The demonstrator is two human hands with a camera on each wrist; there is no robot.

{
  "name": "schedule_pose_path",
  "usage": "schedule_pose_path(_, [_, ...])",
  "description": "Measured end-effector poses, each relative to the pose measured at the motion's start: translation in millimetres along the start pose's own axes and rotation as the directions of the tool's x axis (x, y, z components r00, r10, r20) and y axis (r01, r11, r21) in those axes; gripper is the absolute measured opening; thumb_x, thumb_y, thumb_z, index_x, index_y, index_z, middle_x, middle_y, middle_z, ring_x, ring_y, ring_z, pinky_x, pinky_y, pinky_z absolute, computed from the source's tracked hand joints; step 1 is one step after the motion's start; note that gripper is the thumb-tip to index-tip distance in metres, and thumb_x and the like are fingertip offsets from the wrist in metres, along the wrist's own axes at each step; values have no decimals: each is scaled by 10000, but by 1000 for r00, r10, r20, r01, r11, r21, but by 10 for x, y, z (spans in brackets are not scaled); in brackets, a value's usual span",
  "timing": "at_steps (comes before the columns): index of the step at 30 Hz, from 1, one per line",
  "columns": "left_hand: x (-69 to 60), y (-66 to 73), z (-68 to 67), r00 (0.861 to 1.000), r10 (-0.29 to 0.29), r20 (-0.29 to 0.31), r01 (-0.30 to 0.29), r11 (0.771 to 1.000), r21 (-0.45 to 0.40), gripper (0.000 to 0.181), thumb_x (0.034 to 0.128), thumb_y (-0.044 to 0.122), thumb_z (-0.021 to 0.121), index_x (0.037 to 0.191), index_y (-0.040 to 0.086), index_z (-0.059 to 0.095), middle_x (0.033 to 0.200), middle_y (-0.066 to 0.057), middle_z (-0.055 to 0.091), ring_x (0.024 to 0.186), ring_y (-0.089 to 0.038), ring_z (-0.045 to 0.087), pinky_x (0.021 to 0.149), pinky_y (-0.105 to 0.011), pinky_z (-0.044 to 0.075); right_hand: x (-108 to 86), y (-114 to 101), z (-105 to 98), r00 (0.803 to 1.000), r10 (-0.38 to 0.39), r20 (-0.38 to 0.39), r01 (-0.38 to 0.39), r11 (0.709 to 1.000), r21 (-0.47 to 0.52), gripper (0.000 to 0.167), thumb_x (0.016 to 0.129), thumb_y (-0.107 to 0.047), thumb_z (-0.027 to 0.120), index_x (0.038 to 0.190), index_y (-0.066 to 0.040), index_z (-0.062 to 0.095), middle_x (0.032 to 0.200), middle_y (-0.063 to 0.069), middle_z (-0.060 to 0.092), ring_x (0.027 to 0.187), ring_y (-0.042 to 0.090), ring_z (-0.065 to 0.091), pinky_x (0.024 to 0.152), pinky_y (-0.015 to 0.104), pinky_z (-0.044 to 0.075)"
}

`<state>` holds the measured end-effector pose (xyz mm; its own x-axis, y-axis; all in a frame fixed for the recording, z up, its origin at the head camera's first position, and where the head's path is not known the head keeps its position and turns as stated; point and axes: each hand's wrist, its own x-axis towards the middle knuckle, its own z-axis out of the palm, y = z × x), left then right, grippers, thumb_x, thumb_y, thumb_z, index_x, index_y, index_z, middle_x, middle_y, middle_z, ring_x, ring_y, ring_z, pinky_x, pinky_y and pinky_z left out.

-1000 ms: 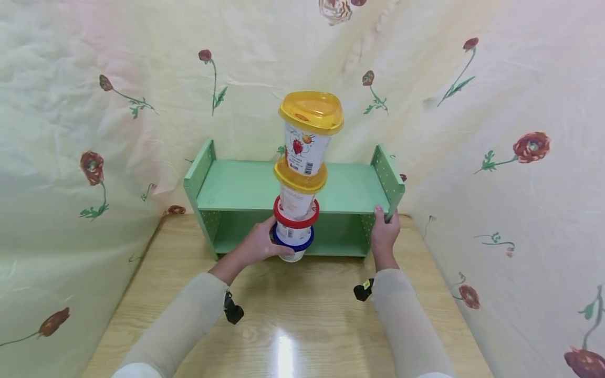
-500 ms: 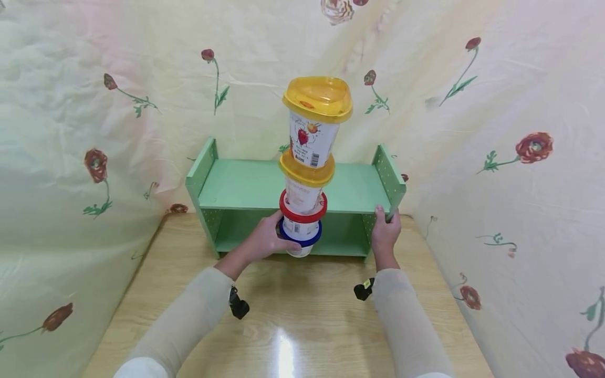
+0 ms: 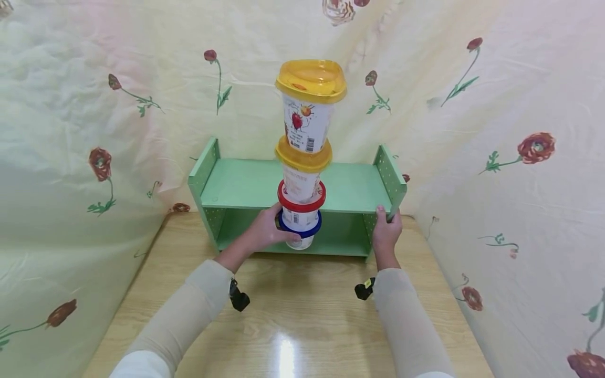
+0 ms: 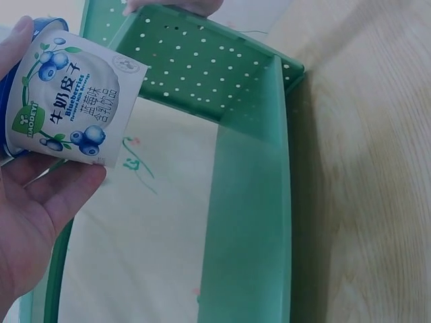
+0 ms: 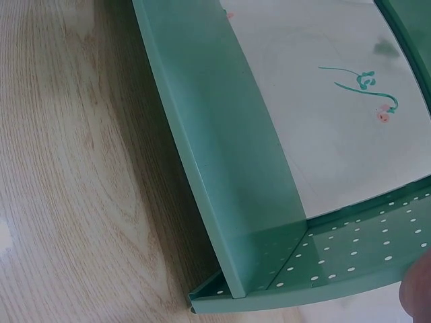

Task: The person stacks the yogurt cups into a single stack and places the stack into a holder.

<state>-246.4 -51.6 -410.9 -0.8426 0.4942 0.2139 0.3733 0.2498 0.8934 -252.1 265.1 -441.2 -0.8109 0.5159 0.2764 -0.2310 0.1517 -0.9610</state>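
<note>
My left hand point(image 3: 263, 230) grips the lowest cup of a stack, a blue-lidded blueberry milk drink cup point(image 4: 77, 101), thumb in front. On it stands a red-lidded cup point(image 3: 296, 218). Above come a yellow-lidded cup point(image 3: 299, 184) and a larger yellow-lidded cup point(image 3: 307, 123) with a strawberry picture. The stack is held up in front of a green two-tier shelf point(image 3: 241, 184) and leans slightly. With my right hand point(image 3: 386, 232) I hold the shelf's right side near the upper board's front corner; only a bit of that hand shows in the right wrist view.
The shelf stands on a wood-grain table point(image 3: 302, 310) against a flowered cloth backdrop point(image 3: 264, 63), with more of the cloth at both sides. Its side panels point(image 3: 390, 176) rise above the upper board and are dotted with small holes.
My left hand has raised the stack of cups, drifting a little right and then partly back left. My right hand has stayed on the shelf's side.
</note>
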Motion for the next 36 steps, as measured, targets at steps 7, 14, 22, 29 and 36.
schedule_pose_path(7, [21,51,-29,1000,2,10,-2,1000,-24,856,794,312,872,1496,239,388,1410,14,552,1280,-234,540,1035,-507,489,7,-2,-9,1000,-6,1,6,1000,15,489,1005,-184,575,1451,3,496,1443,179,536,1337,248,472,1150,390,368])
schedule_pose_path(14, [44,116,-67,1000,20,-3,-20,1000,-14,827,794,319,871,1475,225,412,1389,20,566,1262,-217,553,1025,-493,498,-15,-47,4,1000,15,0,-15,1000,6,489,1011,-188,560,1457,0,489,1449,178,531,1335,251,471,1153,391,362])
schedule_pose_path(22, [77,167,-123,1000,31,-1,-31,1000,-4,803,803,276,867,1465,191,421,1387,-3,577,1259,-228,558,1026,-497,496,35,46,-5,1000,21,-2,-21,999,30,492,1005,-208,571,1451,-11,501,1447,182,531,1324,252,468,1159,400,349])
schedule_pose_path(29, [95,190,-163,1000,27,-2,-27,1000,0,781,810,284,861,1451,151,434,1374,-28,587,1242,-237,574,1015,-486,507,207,383,1,999,25,-37,-24,999,41,495,999,-256,599,1453,-72,524,1441,111,553,1325,195,467,1155,355,349])
schedule_pose_path(36, [111,225,-199,1000,26,5,-26,1000,-1,770,819,296,851,1452,154,435,1366,-24,588,1238,-232,575,1015,-484,505,90,142,-11,999,30,-17,-29,998,50,488,1002,-201,590,1444,-10,512,1447,177,536,1339,261,467,1161,392,350])
